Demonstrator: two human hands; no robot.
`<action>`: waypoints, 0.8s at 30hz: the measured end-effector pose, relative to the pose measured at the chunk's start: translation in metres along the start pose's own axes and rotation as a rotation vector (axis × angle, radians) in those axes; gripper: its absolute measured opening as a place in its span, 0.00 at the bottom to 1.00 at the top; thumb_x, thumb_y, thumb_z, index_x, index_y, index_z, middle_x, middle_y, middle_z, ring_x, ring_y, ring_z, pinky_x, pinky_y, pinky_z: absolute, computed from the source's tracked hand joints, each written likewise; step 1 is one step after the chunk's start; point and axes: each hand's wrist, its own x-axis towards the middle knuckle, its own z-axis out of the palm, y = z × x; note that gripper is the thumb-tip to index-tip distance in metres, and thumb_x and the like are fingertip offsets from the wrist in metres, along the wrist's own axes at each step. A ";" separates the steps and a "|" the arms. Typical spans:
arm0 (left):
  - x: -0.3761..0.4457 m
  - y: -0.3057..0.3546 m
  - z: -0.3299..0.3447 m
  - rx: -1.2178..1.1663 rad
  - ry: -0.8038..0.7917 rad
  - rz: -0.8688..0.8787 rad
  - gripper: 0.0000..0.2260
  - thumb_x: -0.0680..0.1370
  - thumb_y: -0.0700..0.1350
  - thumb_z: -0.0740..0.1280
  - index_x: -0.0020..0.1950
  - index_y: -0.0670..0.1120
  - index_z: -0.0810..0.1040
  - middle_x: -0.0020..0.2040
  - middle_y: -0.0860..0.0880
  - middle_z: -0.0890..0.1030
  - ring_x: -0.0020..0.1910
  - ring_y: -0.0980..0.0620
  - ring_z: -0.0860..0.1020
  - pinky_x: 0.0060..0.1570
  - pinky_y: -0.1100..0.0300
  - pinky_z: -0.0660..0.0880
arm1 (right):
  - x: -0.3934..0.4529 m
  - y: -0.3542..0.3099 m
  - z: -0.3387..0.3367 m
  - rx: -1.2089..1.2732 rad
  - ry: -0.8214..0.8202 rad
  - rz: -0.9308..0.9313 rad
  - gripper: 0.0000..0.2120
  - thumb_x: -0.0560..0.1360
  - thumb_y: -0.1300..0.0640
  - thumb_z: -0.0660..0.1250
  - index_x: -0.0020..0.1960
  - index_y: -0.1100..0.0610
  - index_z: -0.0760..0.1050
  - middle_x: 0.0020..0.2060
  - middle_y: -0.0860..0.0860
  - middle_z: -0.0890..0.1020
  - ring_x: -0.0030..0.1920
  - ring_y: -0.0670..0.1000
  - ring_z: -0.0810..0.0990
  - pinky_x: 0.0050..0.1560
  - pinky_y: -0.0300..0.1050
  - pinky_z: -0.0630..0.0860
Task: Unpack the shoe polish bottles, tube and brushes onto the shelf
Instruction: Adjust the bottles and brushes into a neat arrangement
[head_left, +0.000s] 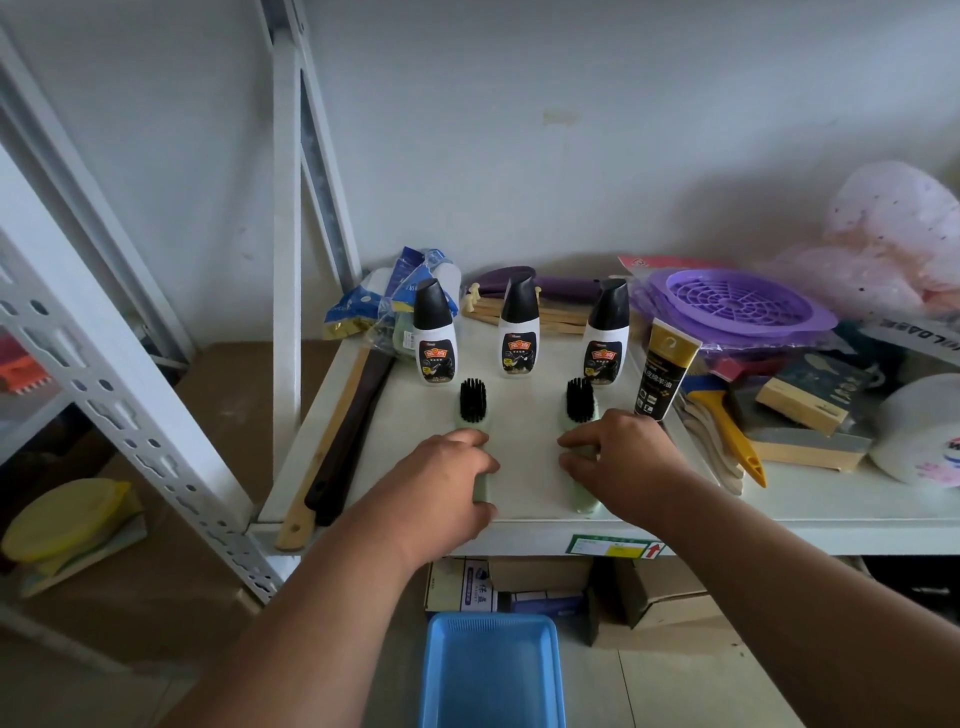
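Head view, item list. White metal shelf (519, 364), smooth and matt, front edge carrying a green label; bare surface is left between the two brushes and along the front lip. Three white plastic polish bottles with slanted black caps are stood upright in a row at mid-depth: left bottle (434, 332), middle bottle (518, 327), right bottle (605, 335), each well apart from its neighbour. One black-and-gold soft tube (662, 371) is stood upright just right of the row. Two pale green plastic brushes with black bristle tufts are laid flat in front of the bottles, bristle ends pointing to the wall: left brush (472, 410), right brush (580, 402). Left hand (447, 478) is curled over the handle of the left brush; right hand (618, 457) is curled over the handle of the right brush, both gripping. Purple ribbed plastic strainer (737, 304) crowds the right side. Blue plastic basket (491, 670) is seen on the floor below.
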 end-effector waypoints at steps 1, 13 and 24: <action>0.000 -0.001 0.000 0.000 -0.003 0.002 0.24 0.79 0.51 0.74 0.75 0.54 0.79 0.83 0.57 0.66 0.77 0.53 0.69 0.73 0.59 0.68 | 0.000 0.000 0.000 0.005 0.005 -0.003 0.15 0.77 0.46 0.71 0.61 0.48 0.85 0.56 0.51 0.83 0.53 0.51 0.81 0.52 0.36 0.70; -0.002 0.001 -0.002 0.016 -0.001 0.001 0.25 0.79 0.52 0.75 0.76 0.53 0.78 0.83 0.56 0.66 0.78 0.53 0.69 0.73 0.59 0.67 | 0.001 -0.003 0.000 -0.013 0.003 -0.028 0.15 0.78 0.47 0.70 0.63 0.48 0.84 0.58 0.51 0.82 0.54 0.51 0.81 0.53 0.36 0.69; -0.004 -0.001 -0.005 0.010 0.005 -0.004 0.25 0.78 0.50 0.76 0.75 0.54 0.79 0.83 0.57 0.66 0.78 0.54 0.69 0.73 0.60 0.67 | -0.004 -0.005 -0.003 -0.053 -0.016 -0.051 0.16 0.79 0.46 0.69 0.65 0.47 0.82 0.51 0.47 0.77 0.48 0.44 0.72 0.51 0.34 0.64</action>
